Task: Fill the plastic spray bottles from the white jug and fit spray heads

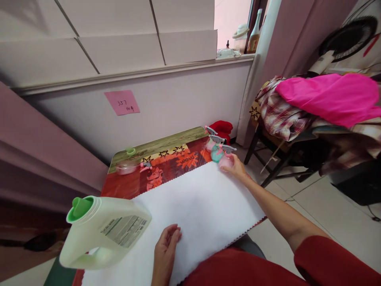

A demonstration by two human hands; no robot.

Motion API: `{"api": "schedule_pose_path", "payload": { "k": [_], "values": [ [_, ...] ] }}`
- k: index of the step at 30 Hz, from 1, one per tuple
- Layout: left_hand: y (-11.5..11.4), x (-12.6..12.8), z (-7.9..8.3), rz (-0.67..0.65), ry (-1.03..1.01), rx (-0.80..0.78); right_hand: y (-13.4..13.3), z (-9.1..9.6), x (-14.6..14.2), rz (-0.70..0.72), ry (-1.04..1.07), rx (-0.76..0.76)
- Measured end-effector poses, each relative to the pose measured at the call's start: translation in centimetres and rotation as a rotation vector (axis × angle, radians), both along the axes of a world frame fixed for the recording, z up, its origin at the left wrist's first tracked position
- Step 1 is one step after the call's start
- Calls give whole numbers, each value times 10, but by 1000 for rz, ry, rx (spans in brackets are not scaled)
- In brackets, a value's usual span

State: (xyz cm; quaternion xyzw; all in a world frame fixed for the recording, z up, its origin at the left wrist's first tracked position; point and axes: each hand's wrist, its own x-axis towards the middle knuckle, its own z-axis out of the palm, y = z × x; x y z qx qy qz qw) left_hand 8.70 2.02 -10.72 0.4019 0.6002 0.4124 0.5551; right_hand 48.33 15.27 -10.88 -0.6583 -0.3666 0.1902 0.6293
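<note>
At the far right corner of the table, my right hand (235, 169) has its fingers round a small pink spray bottle (226, 162) with a grey and pink trigger head. A turquoise spray bottle (216, 154) stands against it, and another pink one (210, 143) is just behind. My left hand (169, 243) rests over the white mat (196, 198), fingers loosely bent and holding nothing. To its left is a large pale green jug (110, 226) with a printed label, a handle and a green spout (80, 208).
Near the table's back left lie a clear pinkish bottle (126, 169), a grey and pink spray head (146, 165) and a green cap (131, 151). A patterned red cover (119, 186) shows beyond the mat. Clothes (327, 97) pile on a chair at right.
</note>
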Motion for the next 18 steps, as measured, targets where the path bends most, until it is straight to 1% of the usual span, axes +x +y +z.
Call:
{"api": "schedule_pose_path", "payload": {
  "k": [1, 3, 4, 5, 7, 8, 9, 10, 11, 12, 13, 14, 15, 18],
  "values": [
    [0, -1, 0, -5, -3, 0, 0, -4, 0, 24, -20, -18],
    [-1, -2, 1, -33, -11, 1, -5, -10, -1, 67, -132, -83],
    [0, -3, 2, -49, -14, 4, -10, -13, -4, 56, -211, -109],
    [1, -4, 4, -61, -12, 12, -16, -16, -7, 6, -284, -114],
    [8, -4, 11, -64, 25, 61, -31, -22, -18, -151, -418, -35],
    [14, -4, 15, -50, 63, 106, -39, -25, -25, -169, -481, 23],
    [23, -3, 20, -33, 117, 166, -46, -28, -33, -113, -525, 54],
    [34, -1, 24, -3, 175, 233, -52, -32, -41, 3, -551, 61],
    [47, 2, 28, 35, 200, 269, -56, -35, -51, 158, -555, 45],
    [63, 6, 31, 71, 215, 296, -57, -39, -60, 296, -549, 18],
    [82, 11, 33, 105, 230, 320, -57, -42, -70, 399, -535, -13],
    [102, 17, 35, 140, 246, 338, -54, -45, -79, 476, -510, -50],
    [123, 23, 37, 174, 272, 350, -50, -48, -88, 522, -482, -89],
    [187, 39, 38, 276, 396, 344, -35, -58, -110, 578, -450, -186]
  ]
}}
